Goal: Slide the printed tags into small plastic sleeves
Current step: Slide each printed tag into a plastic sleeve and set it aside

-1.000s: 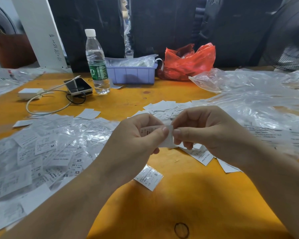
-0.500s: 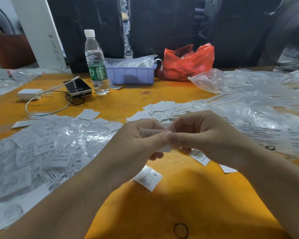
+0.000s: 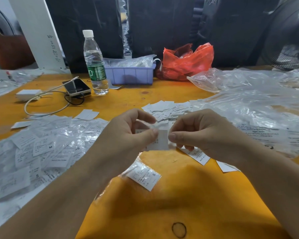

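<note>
Both hands meet above the middle of the orange table point(image 3: 188, 195). My left hand point(image 3: 128, 133) pinches the left side of a white printed tag point(image 3: 160, 140) between thumb and fingers. My right hand point(image 3: 202, 131) pinches its right edge, where a clear plastic sleeve point(image 3: 172, 145) shows around the tag. How far the tag sits inside the sleeve I cannot tell. A sleeved tag marked S point(image 3: 144, 176) lies on the table just below my hands. A pile of loose white tags point(image 3: 167, 108) lies beyond them.
Sleeved tags point(image 3: 41, 152) cover the left side of the table. Clear plastic bags point(image 3: 248, 107) are heaped on the right. At the back stand a water bottle point(image 3: 94, 64), a purple bin point(image 3: 130, 75), a red bag point(image 3: 186, 62), a phone point(image 3: 77, 87) and a white charger point(image 3: 28, 94).
My hands have drawn slightly apart after touching half a second ago, so more of the white tag shows between my thumbs. Both hands keep their pinch on it.
</note>
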